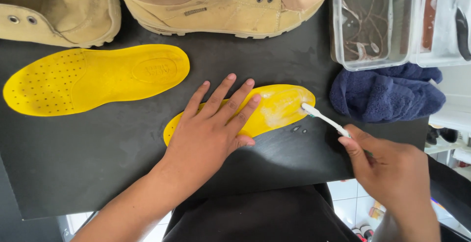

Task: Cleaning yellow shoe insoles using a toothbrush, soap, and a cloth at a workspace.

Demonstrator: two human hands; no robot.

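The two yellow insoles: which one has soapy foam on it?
The nearer insole, pinned flat under the left hand, has whitish foam at its end, where the toothbrush in the right hand touches it. The far insole lies untouched, with no foam.

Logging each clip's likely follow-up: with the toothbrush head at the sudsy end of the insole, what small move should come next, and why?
Probably a short scrubbing stroke inward along the insole. The toothbrush in the right hand touches only the foamy end's edge, white lather covers that end, and the left hand lies flat on the rest, pinning it to the black board.
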